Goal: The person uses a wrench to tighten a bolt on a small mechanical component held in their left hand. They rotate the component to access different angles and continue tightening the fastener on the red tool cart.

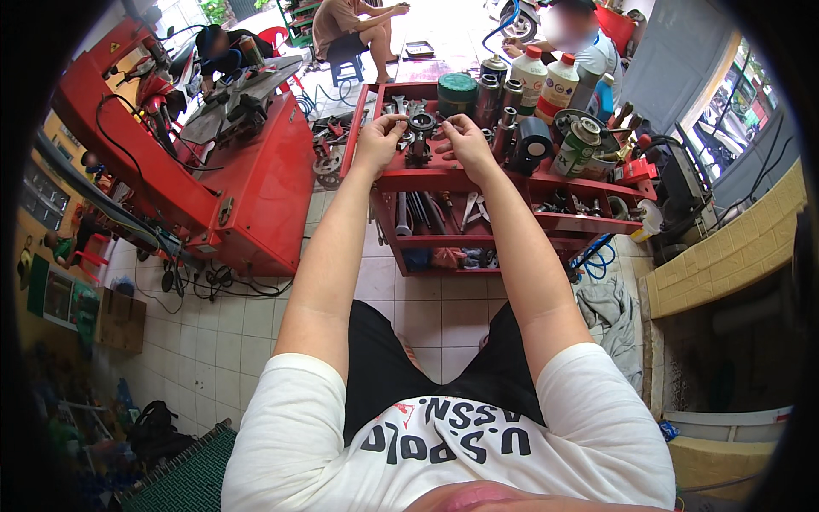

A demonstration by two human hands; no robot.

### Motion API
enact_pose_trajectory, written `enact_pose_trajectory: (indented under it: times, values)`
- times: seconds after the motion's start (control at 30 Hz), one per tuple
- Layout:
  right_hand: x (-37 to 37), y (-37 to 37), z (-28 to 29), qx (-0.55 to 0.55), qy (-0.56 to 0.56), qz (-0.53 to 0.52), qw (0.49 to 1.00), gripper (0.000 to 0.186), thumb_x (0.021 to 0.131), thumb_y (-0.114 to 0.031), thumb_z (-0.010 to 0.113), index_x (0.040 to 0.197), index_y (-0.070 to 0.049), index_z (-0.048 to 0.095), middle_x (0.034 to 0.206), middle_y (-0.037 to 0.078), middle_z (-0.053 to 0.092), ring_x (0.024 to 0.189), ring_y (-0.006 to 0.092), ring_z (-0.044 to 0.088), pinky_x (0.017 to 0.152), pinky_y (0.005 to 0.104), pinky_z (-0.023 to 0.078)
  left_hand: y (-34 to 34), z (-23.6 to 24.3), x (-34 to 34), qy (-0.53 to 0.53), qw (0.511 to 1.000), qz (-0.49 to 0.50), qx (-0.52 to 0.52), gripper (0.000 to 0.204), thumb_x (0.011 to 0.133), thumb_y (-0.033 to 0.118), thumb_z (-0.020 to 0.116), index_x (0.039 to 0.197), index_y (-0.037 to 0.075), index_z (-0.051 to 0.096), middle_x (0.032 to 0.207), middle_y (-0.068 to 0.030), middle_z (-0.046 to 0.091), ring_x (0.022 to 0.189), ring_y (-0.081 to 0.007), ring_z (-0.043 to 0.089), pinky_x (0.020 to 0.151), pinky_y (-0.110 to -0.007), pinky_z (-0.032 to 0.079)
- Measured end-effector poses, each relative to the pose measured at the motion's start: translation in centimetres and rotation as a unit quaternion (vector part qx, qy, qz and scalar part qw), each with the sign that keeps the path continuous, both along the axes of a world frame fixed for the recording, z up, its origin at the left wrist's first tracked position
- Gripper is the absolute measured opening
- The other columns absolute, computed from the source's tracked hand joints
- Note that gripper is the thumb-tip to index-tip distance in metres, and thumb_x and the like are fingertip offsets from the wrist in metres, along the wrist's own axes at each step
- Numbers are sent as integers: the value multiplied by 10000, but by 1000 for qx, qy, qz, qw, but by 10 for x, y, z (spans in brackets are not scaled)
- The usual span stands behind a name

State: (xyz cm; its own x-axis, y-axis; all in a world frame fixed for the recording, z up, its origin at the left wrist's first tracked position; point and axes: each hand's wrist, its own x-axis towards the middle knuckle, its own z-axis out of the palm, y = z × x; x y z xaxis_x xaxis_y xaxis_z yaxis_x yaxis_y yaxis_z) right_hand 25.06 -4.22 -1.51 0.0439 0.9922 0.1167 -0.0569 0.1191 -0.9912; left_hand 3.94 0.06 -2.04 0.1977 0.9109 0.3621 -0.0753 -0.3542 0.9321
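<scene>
A dark metal part (pixel 419 136) with a ring stands between the left hand (pixel 380 145) and right hand (pixel 466 145), over the red cart (pixel 426 180); whether either grips it cannot be told. White bottles (pixel 558 84) stand beyond, rightward.

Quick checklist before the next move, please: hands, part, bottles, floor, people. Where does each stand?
1. Hands either side of the part: ok; left hand and right hand flank the dark round metal part.
2. Firm grip: cannot tell; fingertip contact is too small to judge.
3. Free space around the part: not ok; the green tin and other containers crowd close by.
4. Red-capped bottles upright and capped: ok.
5. Grey cloth away from the feet: ok, off to the right.
</scene>
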Motion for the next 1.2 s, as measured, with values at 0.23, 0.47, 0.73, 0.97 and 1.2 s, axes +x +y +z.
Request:
enact_pose_trajectory:
  times: [0.23, 0.47, 0.73, 0.97, 1.2]
  values:
    - [3, 4, -2, -24, 29, 34, 999, 397, 1108, -420, 541, 967, -57, 616, 734, 40, 633, 571, 146, 619, 526, 309, 497, 0, 0, -1, 0, 999, -32, -7, 189, 1061, 186, 679, 1196, 63, 728, 915, 48, 671, 767, -31, 538, 688, -212, 441]
    - [-5, -5, 6, -41, -3, 14, 999, 401, 1101, -419, 556, 942, -54, 609, 701, 40, 607, 519, 133, 559, 501, 308, 461, -5, 2, -2, -2, 1000, -4, -14, 186, 1059, 192, 682, 1187, 69, 737, 867, 58, 654, 719, -25, 520, 623, -205, 407]
    - [-2, -2, 3, -54, -7, 16, 998, 280, 1109, -350, 525, 1103, -74, 574, 831, 53, 662, 543, 140, 592, 504, 303, 482, -6, 7, -2, 7, 1000, -19, -23, 181, 1047, 104, 678, 1192, 8, 726, 996, -29, 740, 903, -81, 665, 801, -235, 521]
    - [-2, -3, 5, -46, -37, 18, 998, 246, 1114, -342, 515, 1127, -100, 560, 870, 48, 663, 584, 152, 625, 523, 319, 519, -6, 6, -2, 9, 999, -21, -27, 179, 1052, 96, 664, 1193, 6, 727, 1023, -41, 747, 936, -96, 682, 828, -243, 530]
    - [0, 1, 1, -36, 9, 44, 998, 269, 1116, -343, 525, 1021, -96, 570, 751, 9, 573, 551, 134, 564, 502, 313, 478, -6, 6, -1, 9, 999, -17, -27, 180, 1051, 98, 666, 1192, 7, 732, 1021, -37, 746, 932, -94, 681, 820, -245, 534]
